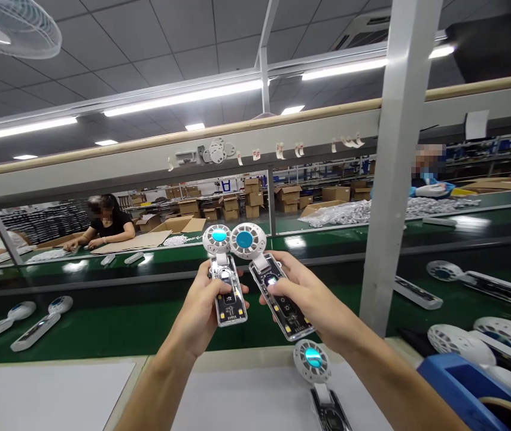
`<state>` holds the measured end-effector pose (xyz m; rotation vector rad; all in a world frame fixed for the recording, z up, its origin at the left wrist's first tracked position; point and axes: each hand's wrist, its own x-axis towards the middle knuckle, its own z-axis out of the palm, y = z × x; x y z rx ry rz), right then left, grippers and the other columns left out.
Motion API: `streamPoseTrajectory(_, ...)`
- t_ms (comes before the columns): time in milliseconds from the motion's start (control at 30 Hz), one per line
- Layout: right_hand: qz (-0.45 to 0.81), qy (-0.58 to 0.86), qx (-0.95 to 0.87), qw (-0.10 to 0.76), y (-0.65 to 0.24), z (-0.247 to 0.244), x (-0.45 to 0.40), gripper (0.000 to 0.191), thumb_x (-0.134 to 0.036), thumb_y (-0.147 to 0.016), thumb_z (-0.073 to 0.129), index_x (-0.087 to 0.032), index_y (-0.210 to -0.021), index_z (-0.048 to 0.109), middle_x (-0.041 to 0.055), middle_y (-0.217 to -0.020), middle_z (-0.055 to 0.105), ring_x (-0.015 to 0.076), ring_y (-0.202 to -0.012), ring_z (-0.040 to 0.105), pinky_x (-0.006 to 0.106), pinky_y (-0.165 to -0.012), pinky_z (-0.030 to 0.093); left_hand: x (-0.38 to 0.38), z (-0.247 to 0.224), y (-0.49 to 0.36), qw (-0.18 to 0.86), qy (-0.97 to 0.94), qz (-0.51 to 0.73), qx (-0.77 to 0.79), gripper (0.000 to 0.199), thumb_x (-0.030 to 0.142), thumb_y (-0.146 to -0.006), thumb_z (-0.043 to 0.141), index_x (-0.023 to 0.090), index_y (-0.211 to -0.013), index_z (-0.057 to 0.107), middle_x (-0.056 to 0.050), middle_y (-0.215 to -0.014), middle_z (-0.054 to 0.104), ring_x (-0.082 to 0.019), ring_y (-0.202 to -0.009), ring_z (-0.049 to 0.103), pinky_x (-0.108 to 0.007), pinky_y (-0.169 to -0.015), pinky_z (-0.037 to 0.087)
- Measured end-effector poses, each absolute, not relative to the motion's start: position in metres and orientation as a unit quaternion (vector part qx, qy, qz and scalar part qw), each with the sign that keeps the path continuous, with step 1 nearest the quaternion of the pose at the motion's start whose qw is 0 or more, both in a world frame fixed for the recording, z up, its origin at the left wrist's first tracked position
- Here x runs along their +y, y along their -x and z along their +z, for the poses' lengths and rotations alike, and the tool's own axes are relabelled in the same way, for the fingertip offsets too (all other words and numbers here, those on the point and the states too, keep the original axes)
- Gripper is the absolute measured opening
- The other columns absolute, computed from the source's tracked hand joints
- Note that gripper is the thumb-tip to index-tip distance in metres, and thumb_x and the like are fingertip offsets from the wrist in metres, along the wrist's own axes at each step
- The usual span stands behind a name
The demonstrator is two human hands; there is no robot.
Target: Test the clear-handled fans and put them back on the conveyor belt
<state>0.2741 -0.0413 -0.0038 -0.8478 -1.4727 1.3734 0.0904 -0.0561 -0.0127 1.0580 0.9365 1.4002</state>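
Note:
In my left hand (204,305) is a small handheld fan (228,299), upright, with a round white vented head, a blue centre and a clear case over a black circuit board. My left thumb presses on its front. My right hand (300,293) grips a second handheld fan (277,299) of the same kind, tilted, its thumb on the board near a small lit spot. The two fan heads meet or overlap side by side. Below my right hand, a third handheld fan (313,362) lies on the white sheet (237,395).
Several more fans (42,326) lie on the green conveyor belt (116,335) and at right beside a blue bin (466,383). A grey post (394,179) stands right of my hands. Across the line, people (109,224) sit by cardboard and piles of white parts (345,212).

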Motion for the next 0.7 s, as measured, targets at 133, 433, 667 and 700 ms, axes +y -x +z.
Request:
streamPoseTrajectory(133,0.568,0.357,-0.573,0.47,-0.2778,-0.002,-0.0402,0.048,-0.028,-0.083,0.062,-0.024,-0.129,0.049,-0.0001,-0.09,0.066,0.0128,-0.062,0.06,0.027,-0.058,0.047,-0.0581,-0.011,-0.0901,0.542,-0.452,0.591,0.39,0.049,0.013,-0.076,0.062,0.022,-0.121,0.048,-0.007,-0.112,0.07,-0.017,-0.073,0.071,-0.03,-0.065,0.059)
streamPoseTrajectory(433,0.565,0.362,-0.574,0.469,-0.2795,-0.0006,-0.0395,0.048,-0.028,-0.084,0.062,-0.024,-0.129,0.049,0.0001,-0.086,0.067,0.0131,-0.059,0.061,0.026,-0.056,0.048,-0.0613,-0.0083,-0.0918,0.536,-0.452,0.598,0.389,0.045,0.016,-0.076,0.064,0.021,-0.119,0.05,-0.008,-0.11,0.071,-0.019,-0.072,0.072,-0.031,-0.063,0.059)
streamPoseTrajectory(667,0.564,0.355,-0.573,0.477,-0.2794,0.0005,-0.0397,0.049,-0.028,-0.082,0.062,-0.023,-0.13,0.049,0.0002,-0.083,0.067,0.0142,-0.06,0.061,0.026,-0.055,0.048,-0.06,-0.0098,-0.0907,0.546,-0.451,0.595,0.38,0.05,0.018,-0.073,0.068,0.021,-0.119,0.051,-0.008,-0.111,0.07,-0.02,-0.072,0.071,-0.032,-0.063,0.058)
streamPoseTrajectory(700,0.564,0.354,-0.571,0.48,-0.28,0.0007,-0.0395,0.05,-0.028,-0.081,0.062,-0.023,-0.13,0.049,-0.0001,-0.082,0.066,0.0144,-0.06,0.06,0.026,-0.055,0.048,-0.0604,-0.0094,-0.0903,0.545,-0.451,0.596,0.381,0.05,0.018,-0.073,0.068,0.021,-0.12,0.051,-0.008,-0.111,0.07,-0.02,-0.072,0.071,-0.032,-0.063,0.058)
